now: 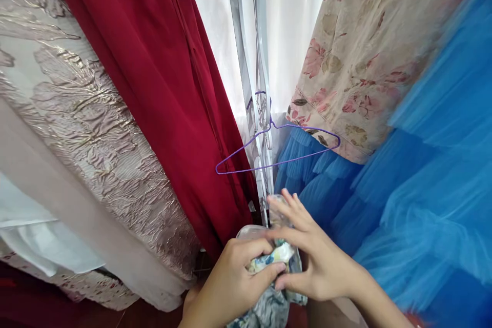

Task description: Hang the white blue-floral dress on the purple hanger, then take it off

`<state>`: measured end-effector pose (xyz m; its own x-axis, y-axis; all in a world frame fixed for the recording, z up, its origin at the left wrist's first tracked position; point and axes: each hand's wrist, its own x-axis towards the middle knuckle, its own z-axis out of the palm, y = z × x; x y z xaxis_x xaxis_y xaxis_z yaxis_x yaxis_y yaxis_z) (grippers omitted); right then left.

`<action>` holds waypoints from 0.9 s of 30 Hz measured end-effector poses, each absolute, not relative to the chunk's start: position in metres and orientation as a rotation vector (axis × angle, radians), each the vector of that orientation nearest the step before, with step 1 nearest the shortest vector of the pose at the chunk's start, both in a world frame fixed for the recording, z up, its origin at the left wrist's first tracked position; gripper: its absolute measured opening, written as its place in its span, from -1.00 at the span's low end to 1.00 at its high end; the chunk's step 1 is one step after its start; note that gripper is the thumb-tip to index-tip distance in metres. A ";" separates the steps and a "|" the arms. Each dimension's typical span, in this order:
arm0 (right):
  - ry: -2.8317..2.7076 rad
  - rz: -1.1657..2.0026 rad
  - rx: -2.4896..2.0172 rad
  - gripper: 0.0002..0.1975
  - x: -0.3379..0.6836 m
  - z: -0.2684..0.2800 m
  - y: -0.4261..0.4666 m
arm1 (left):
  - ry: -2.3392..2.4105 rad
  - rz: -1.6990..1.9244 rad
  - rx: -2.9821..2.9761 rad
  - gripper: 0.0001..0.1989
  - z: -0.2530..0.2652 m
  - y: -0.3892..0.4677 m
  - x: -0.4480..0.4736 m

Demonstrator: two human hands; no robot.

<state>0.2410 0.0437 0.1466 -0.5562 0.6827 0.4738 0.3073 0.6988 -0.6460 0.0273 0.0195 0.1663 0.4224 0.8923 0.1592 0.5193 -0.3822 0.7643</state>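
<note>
My left hand (pixel 240 274) is closed around a bundle of patterned fabric (pixel 271 259) in white, blue and yellow, its thumb pressed on top. Clear plastic, apparently a bag (pixel 249 230), shows around the bundle. Greyish patterned cloth (pixel 269 307) hangs below the left hand. Beside it, my right hand (pixel 307 248) has its fingers spread over the plastic and the bundle's right side, its thumb close to the left thumb. Part of the fabric is hidden behind both hands. Above them, a purple hanger (pixel 277 164) hangs with no garment on it.
Pale metal rack bars (pixel 246 51) run down the middle. On the left hang a dark red garment (pixel 154 61) and a shiny embossed floral one (pixel 126 154). A beige floral garment (pixel 346 61) and a ruffled blue tulle one (pixel 430 189) hang at the right.
</note>
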 end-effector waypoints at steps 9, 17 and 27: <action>-1.506 1.229 -0.831 -0.76 0.260 0.134 0.079 | 1.153 0.532 1.864 -0.76 0.166 0.060 -0.019; -1.605 0.883 -0.895 -0.43 0.267 0.164 0.161 | 1.396 0.804 2.075 -0.80 0.145 0.098 -0.073; -2.023 0.440 -1.307 -0.87 0.248 0.153 0.157 | 1.947 1.221 2.053 -0.63 0.156 0.159 -0.094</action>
